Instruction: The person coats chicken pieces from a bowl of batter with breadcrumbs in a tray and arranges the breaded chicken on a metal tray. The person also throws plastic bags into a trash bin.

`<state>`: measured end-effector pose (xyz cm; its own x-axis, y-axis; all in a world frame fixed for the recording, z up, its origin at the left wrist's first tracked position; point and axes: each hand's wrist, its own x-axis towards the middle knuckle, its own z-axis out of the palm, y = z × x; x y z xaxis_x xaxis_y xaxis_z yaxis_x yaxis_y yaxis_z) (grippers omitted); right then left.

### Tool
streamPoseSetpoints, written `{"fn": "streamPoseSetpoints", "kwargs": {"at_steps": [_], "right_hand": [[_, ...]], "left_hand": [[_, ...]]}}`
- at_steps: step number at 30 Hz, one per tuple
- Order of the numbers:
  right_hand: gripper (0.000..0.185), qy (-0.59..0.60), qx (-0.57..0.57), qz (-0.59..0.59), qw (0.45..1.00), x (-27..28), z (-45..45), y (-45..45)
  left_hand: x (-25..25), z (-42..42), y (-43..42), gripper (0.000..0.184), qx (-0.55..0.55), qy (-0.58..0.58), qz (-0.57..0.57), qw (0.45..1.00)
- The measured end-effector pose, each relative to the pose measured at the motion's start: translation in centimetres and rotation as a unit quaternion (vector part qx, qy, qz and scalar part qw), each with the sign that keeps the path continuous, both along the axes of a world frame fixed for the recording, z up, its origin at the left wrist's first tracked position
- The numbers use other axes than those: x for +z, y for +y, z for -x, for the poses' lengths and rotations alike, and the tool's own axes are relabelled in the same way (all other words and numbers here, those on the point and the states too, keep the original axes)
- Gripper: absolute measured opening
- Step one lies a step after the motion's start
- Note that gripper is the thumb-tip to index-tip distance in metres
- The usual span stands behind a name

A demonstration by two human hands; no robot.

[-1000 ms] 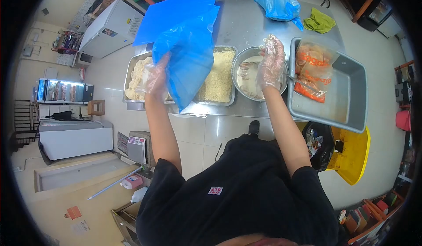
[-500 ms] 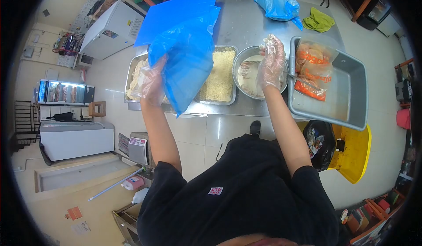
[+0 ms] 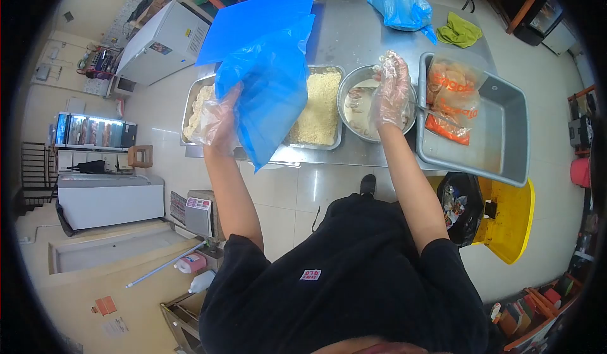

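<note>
A blue plastic bag [image 3: 269, 88] hangs from my left hand [image 3: 219, 121], which is closed on its edge and wears a clear glove. Behind the bag lie a tray of pale floury pieces [image 3: 198, 107] and a tray of yellowish crumbs [image 3: 322, 110]. My right hand [image 3: 393, 94], gloved and coated with white batter, is raised over the right side of a round metal bowl [image 3: 341, 104] of white liquid with pieces in it. Its fingers are together; whether anything is in them is hidden.
A grey tub [image 3: 515, 126] at the right holds a clear bag with orange print [image 3: 454, 94]. Farther back are a blue board [image 3: 253, 22], a tied blue bag [image 3: 401, 11] and a green cloth [image 3: 459, 30]. A black-lined bin [image 3: 465, 211] stands below the tub.
My left hand has shifted slightly left and down with the blue bag, which has changed shape a little. My right hand has hardly moved.
</note>
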<state>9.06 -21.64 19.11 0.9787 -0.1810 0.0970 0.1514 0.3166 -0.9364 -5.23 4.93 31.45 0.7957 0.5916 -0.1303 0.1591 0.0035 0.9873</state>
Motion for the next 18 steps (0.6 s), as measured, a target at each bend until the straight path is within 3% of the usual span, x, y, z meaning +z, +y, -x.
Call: {"fn": "streamPoseSetpoints", "kwargs": {"at_steps": [3, 12, 18], "right_hand": [[0.031, 0.001, -0.001, 0.003, 1.000, 0.1, 0.2, 0.1], [0.032, 0.001, 0.010, -0.011, 1.000, 0.1, 0.7, 0.5], [0.033, -0.002, 0.017, -0.022, 1.000, -0.2, 0.8, 0.3]], "left_hand": [[-0.4, 0.2, -0.1, 0.049, 0.013, -0.017, -0.016, 1.000], [-1.3, 0.1, -0.7, 0.051, -0.024, 0.047, -0.016, 0.998], [-1.6, 0.1, -0.5, 0.056, -0.032, 0.016, 0.049, 0.998]]}}
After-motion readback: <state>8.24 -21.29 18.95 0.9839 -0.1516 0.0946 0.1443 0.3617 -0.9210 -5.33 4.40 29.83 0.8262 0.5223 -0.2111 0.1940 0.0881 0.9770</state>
